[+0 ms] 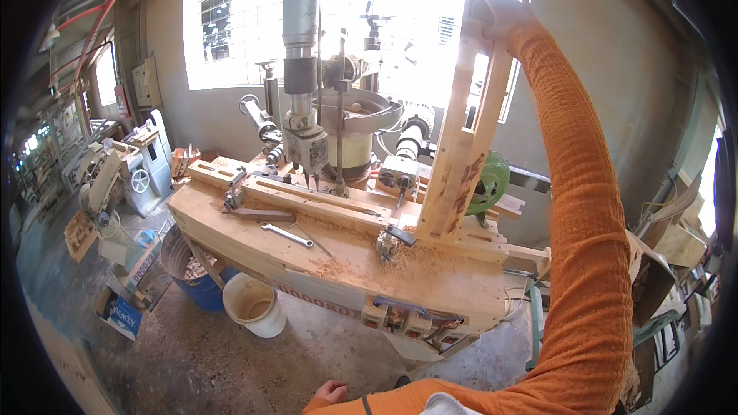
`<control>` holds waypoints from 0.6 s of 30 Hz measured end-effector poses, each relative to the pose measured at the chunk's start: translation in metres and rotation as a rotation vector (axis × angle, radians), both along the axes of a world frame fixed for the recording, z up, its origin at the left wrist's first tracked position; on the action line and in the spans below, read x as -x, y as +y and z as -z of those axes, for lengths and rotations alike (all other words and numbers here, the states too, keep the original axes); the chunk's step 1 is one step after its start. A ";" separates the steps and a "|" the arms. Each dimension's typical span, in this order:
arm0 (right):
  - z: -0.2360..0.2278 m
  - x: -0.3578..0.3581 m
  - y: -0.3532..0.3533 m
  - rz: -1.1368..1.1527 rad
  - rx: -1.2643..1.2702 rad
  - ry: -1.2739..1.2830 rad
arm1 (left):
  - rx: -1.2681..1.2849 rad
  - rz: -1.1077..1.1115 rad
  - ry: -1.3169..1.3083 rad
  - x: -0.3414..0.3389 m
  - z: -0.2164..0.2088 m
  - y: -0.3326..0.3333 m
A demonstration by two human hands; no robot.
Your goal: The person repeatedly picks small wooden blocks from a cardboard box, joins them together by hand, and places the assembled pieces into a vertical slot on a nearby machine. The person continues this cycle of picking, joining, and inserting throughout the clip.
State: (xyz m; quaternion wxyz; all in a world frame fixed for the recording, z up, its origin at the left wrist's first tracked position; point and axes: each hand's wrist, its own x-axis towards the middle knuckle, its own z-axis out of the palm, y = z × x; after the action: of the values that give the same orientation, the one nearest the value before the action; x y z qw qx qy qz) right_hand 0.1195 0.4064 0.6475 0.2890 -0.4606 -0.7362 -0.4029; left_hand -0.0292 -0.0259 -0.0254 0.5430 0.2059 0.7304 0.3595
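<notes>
High on the right, my right hand (503, 14) is closed over the top of a tall wooden chute (447, 161), two upright boards standing on the machine's table. Glare from the window blurs its fingers, so anything else inside them is hidden. Low in the view, well apart from the machine, my left hand (332, 392) hangs with curled fingers and no object showing. Between the hands lies the wooden worktable (361, 257), scattered with shavings. On it rest a wrench (287, 235), a thin metal rod (314, 241) and a dark wooden strip (264, 215).
A vertical drill head (305, 138) stands over a wooden fence (296, 198); a horizontal drill unit (406, 155) sits behind. Metal clamps (388, 244) are fixed to the table. A green motor (492, 184) is behind the chute. Below stand a white bucket (254, 303) and a blue drum (201, 292).
</notes>
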 end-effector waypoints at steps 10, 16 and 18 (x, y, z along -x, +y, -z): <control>-0.011 -0.029 0.020 -0.396 0.153 -0.036 | -0.180 -0.004 -0.093 0.005 -0.002 0.021; -0.015 -0.024 0.027 -0.165 0.007 0.078 | -0.075 0.205 0.006 0.000 0.002 0.036; 0.001 0.005 0.017 -0.041 -0.020 0.077 | 0.007 0.176 0.016 -0.002 -0.002 0.025</control>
State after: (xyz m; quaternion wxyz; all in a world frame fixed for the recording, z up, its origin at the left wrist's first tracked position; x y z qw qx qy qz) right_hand 0.1145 0.4238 0.6466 0.3299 -0.4579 -0.7296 -0.3862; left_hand -0.0272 -0.0007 -0.0229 0.5674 0.2703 0.7150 0.3060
